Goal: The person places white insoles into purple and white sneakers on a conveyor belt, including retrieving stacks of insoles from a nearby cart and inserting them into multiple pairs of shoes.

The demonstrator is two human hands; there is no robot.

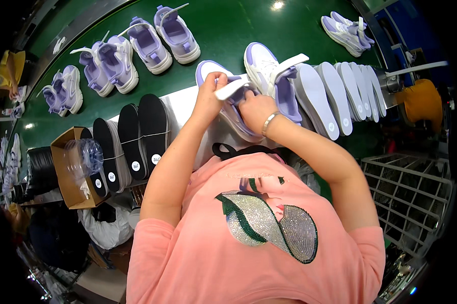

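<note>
A white and lilac sneaker [235, 119] lies tilted in front of me on the bench edge, its opening toward me. My left hand [209, 95] is closed on the sneaker's white strap [232, 88], thumb and fingers pinching it at the collar. My right hand [258, 110], with a silver bracelet at the wrist, reaches into the shoe's opening; its fingertips are hidden inside. Just right of it stands a matching sneaker [285, 96], its white strap sticking up to the right, close beside my right hand.
Stacked pale insoles [314, 96] fan out at the right, tied black insoles [155, 126] at the left beside a cardboard box [71, 192]. More lilac sneakers [148, 45] stand on the green belt [223, 30]. A wire basket [408, 195] is at my right; another person's arm [10, 71] shows far left.
</note>
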